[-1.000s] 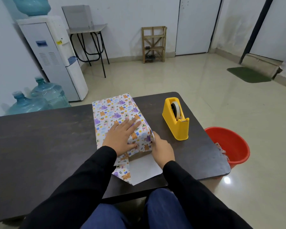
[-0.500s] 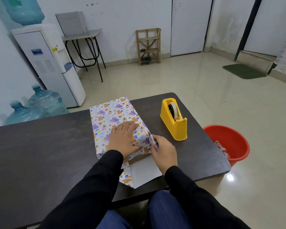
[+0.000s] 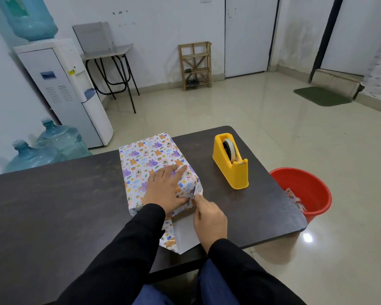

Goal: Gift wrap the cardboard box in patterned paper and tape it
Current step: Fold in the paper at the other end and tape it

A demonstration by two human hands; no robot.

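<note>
A person seated at a dark table (image 3: 53,205) closes the near end of a gift: we find the cardboard box (image 3: 145,155) lying lengthwise near the middle of the table, its top and sides already covered in patterned paper (image 3: 183,236). The left hand (image 3: 163,188) lies flat on top with fingers straight, pressing the wrap down. The right hand (image 3: 210,221) works at the near right corner, its fingertips curled in and, as far as we can make out, pinching the side fold of the paper. The bottom flap lies spread on the table towards the person, white side up. We judge the step in hand to be tucking in the end folds. The next move calls for a firm crease at that corner, then lifting the flap against the end and pinning it with one hand while the other reaches for the yellow tape dispenser (image 3: 231,164) standing near the box on its right
</note>
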